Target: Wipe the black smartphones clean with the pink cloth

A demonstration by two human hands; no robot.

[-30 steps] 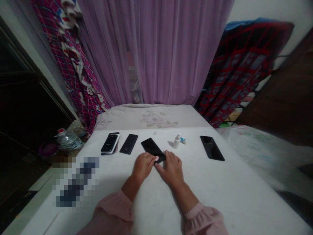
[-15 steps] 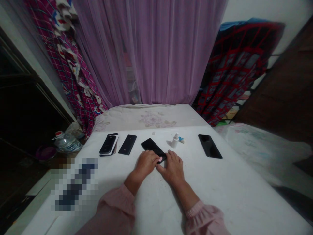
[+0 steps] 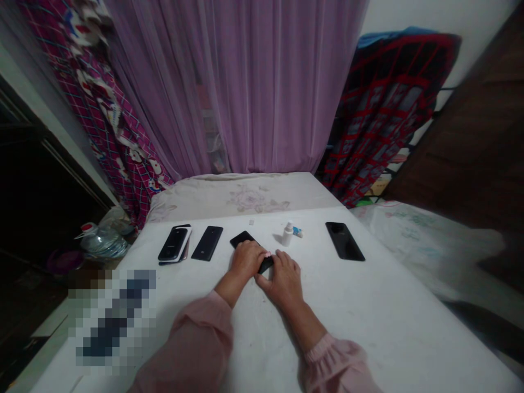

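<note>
A dark smartphone (image 3: 241, 238) lies aslant on the white-covered table, partly hidden under my hands. My left hand (image 3: 247, 261) is over its middle, fingers pinched on a small pink piece (image 3: 267, 254), perhaps cloth or sponge, that shows at the fingertips by the phone's far edge. At the phone's near right end, my right hand (image 3: 285, 277) grips the edges between thumb and fingers. Just beyond that hand stand a small white bottle (image 3: 287, 234) and a little blue-and-white item (image 3: 297, 232).
To the left lie another dark phone (image 3: 207, 243) and a stack of phones (image 3: 174, 244). A black phone (image 3: 345, 241) lies at the right. A tiny pale square (image 3: 251, 222) is near the table's back. A water jug (image 3: 100, 240) stands beyond the left edge; one table area is pixelated.
My left hand has slid across the phone toward its far edge with the pink piece. My right hand keeps its hold. The view has turned slightly to the right.
</note>
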